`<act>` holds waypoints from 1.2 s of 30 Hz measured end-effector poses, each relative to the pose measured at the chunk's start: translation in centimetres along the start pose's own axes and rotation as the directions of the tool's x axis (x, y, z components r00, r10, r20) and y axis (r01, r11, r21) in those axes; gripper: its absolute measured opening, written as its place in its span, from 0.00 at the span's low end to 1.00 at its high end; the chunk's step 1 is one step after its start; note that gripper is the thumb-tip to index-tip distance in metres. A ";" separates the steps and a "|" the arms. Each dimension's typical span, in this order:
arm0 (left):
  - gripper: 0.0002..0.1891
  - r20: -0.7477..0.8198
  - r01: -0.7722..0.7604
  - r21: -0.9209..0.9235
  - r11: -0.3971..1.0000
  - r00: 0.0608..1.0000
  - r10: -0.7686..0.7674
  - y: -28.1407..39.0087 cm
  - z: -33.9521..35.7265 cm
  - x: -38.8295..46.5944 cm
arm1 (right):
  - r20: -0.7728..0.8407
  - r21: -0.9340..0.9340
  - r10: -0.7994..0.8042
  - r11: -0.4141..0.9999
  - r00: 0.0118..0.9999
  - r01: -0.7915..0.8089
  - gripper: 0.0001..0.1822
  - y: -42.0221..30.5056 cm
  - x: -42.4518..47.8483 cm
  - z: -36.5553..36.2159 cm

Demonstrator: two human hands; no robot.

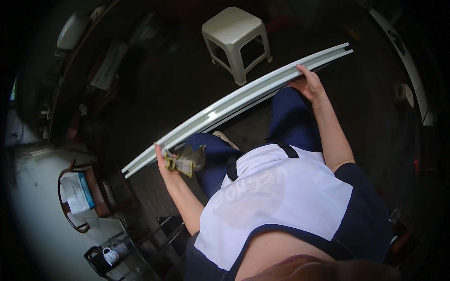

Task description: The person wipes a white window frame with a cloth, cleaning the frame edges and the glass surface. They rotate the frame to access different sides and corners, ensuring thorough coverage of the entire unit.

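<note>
A long white channelled profile (pixel 233 100), perhaps the edge of a frame, lies slantwise across my knees; its groove faces up. A thinner pale edge runs beneath it, partly hidden. My left hand (pixel 162 162) grips the profile near its lower left end, thumb on the near rim. Crumpled in that same hand is a greyish cloth (pixel 184 161) with a yellow-green border. Towards the upper right end, my right hand (pixel 309 86) holds the profile with the thumb on top and the fingers underneath.
A cream plastic stool (pixel 233 26) stands just beyond the profile. To the left is a wooden chair (pixel 72 159) bearing a white and blue box (pixel 79 191). At lower left, mugs (pixel 110 256) sit in a black tray (pixel 93 256) on a glass-topped table. Dark floor surrounds my legs.
</note>
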State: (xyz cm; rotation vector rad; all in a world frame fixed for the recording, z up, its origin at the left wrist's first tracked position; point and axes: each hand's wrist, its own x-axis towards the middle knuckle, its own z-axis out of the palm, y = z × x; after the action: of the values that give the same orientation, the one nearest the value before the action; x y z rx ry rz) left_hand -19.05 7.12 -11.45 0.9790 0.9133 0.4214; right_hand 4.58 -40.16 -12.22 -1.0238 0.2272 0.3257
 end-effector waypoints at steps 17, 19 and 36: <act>0.31 0.110 -0.055 -0.122 0.991 0.992 0.068 0.9 1.4 5.0 | 0.476 -0.872 -0.419 -0.340 0.773 0.353 0.29 0.1 4.1 15.2; 0.26 0.112 -0.060 -0.326 0.943 0.989 0.101 -0.2 1.8 1.5 | 0.525 -0.851 -0.485 -0.275 0.700 0.447 0.25 0.0 3.9 14.3; 0.12 0.767 -0.873 0.367 -0.321 0.088 0.636 -0.3 20.3 -3.8 | 0.530 -0.846 -0.552 -0.287 0.644 0.450 0.23 0.6 3.9 14.7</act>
State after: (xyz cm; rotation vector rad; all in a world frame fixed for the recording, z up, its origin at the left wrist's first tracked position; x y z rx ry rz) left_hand -4.65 -6.20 -5.01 2.6411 -0.1876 1.0434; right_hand 8.44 -26.58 -6.57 -2.5324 -0.5869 -0.5774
